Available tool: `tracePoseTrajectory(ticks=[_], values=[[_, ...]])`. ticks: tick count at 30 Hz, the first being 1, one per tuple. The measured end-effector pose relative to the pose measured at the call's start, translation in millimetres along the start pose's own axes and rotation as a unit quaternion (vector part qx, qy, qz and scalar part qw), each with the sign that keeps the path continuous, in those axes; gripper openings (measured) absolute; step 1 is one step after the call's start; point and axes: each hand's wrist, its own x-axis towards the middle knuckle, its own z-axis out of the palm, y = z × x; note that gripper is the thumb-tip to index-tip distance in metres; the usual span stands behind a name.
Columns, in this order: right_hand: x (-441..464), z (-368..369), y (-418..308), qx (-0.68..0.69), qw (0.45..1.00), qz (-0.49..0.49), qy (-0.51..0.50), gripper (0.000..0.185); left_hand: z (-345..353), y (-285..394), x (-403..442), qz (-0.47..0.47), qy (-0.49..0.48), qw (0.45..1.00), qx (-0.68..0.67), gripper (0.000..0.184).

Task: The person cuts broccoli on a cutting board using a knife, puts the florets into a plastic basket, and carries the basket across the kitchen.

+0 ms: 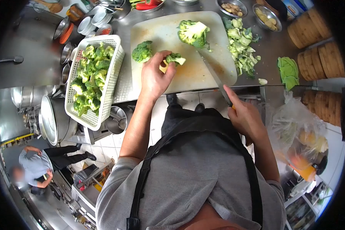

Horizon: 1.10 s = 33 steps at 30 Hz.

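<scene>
My left hand (pixel 158 74) is over the left part of the white cutting board (pixel 207 78), its fingers closed on a small broccoli floret (pixel 175 59) with a pale stem. Just left of those fingers lies another broccoli floret (pixel 142 51). A larger broccoli head (pixel 193 33) rests near the back of the board, stem side showing. My right hand (pixel 246 116) grips a kitchen knife (pixel 214 76) at the board's front right; its blade points up and left, with the tip close to the larger head. Part of the handle is hidden in my fingers.
A white perforated basket (pixel 118 63) of broccoli florets stands left of the board. Chopped broccoli stem pieces (pixel 241 48) are heaped along its right edge. Farther right lie a green cloth (pixel 288 72) and bamboo steamers (pixel 314 61). A person (pixel 40 165) stands at the lower left.
</scene>
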Motion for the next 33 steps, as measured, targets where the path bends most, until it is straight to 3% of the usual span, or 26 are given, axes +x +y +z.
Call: tracePoseTrajectory(ticks=[1, 3, 8, 11, 13, 15, 19, 21, 23, 24, 27, 29, 31, 32, 33], values=[[-2.1, 4.0, 2.5, -0.001, 1.000, -0.007, -0.004, 0.074, 0.2, -3.5, -3.7, -0.005, 0.004, 1.000, 0.004, 0.039], [0.7, 6.6, 5.6, -0.003, 1.000, -0.008, 0.023, 0.074, 2.3, -12.7, -2.9, -0.059, -0.008, 0.944, -0.323, 0.030], [6.3, 18.5, 17.1, -0.005, 0.999, -0.025, 0.039, 0.075, -12.1, -12.7, -1.6, -0.138, -0.059, 0.862, -0.484, 0.038], [3.3, 14.4, 7.7, -0.028, 0.996, -0.056, 0.057, 0.072, -16.4, -12.4, -8.0, -0.152, -0.008, 0.840, -0.521, 0.035], [2.4, 14.6, 7.0, -0.014, 0.998, -0.034, 0.056, 0.072, -28.2, -16.1, -11.3, -0.145, 0.016, 0.865, -0.480, 0.032], [5.6, 17.3, 7.8, -0.004, 0.996, -0.071, 0.054, 0.072, -51.2, -15.2, -14.3, -0.098, 0.076, 0.889, -0.440, 0.030], [19.4, 17.7, 8.6, -0.002, 0.990, -0.127, 0.063, 0.072, -121.9, -44.8, -22.8, -0.084, 0.274, 0.920, -0.267, 0.035], [25.6, 16.2, 3.0, 0.006, 0.987, -0.146, 0.060, 0.072, -171.5, -49.7, -35.0, -0.146, 0.322, 0.934, -0.046, 0.049], [30.5, 14.8, -2.7, 0.013, 0.985, -0.163, 0.057, 0.072, -200.1, -60.8, -50.3, -0.176, 0.345, 0.876, 0.286, 0.062], [34.3, 15.9, -6.3, 0.008, 0.981, -0.180, 0.069, 0.071, -205.5, -72.5, -60.2, -0.115, 0.376, 0.880, 0.266, 0.071], [53.3, 18.1, -20.1, 0.029, 0.980, -0.182, 0.075, 0.069, -187.6, -58.7, -84.1, -0.143, 0.320, 0.932, 0.092, 0.035], [77.2, 29.6, -19.3, 0.055, 0.984, -0.159, 0.065, 0.068, -156.2, -46.5, -89.7, -0.154, 0.255, 0.954, -0.030, 0.028], [124.4, 46.3, -6.5, 0.106, 0.960, -0.238, 0.101, 0.066, -130.9, -7.8, -85.7, -0.066, 0.215, 0.967, -0.120, 0.028], [142.7, 49.4, -7.1, 0.120, 0.950, -0.265, 0.111, 0.065, -129.0, 14.0, -79.5, 0.063, 0.195, 0.972, -0.115, 0.024], [154.2, 50.2, -15.2, 0.196, 0.962, -0.182, 0.056, 0.061, -129.5, 38.7, -72.2, 0.188, 0.173, 0.961, -0.107, 0.022]])
